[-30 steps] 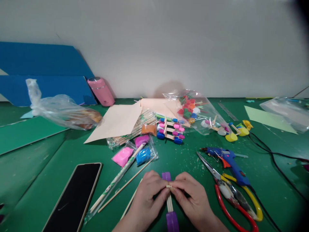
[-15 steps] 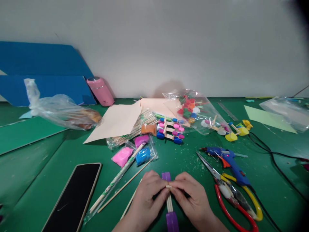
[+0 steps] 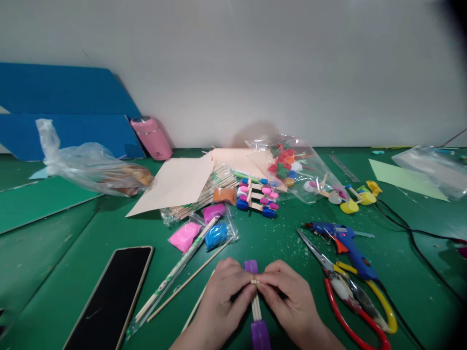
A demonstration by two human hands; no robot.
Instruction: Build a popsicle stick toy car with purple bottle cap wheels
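Observation:
Wooden sticks (image 3: 256, 307) lie side by side at the bottom centre, running between a purple piece (image 3: 251, 266) at the far end and another purple piece (image 3: 260, 334) at the near end. My left hand (image 3: 230, 291) pinches small stick ends (image 3: 255, 281) between thumb and forefinger. From the right, my right hand (image 3: 288, 296) pinches the same pieces, its fingertips meeting those of the left. The fingers partly hide what is held. Left of my left hand, a loose wooden stick (image 3: 189, 280) rests on the green table (image 3: 277, 245).
A phone (image 3: 111, 296) lies at the left. Scissors (image 3: 333, 272) and a blue glue gun (image 3: 346, 243) with its cord are at the right. Clay packets (image 3: 185, 236), small wheeled pieces (image 3: 257, 197), paper (image 3: 175, 182), plastic bags (image 3: 93, 167) and a pink bottle (image 3: 152, 137) lie farther back.

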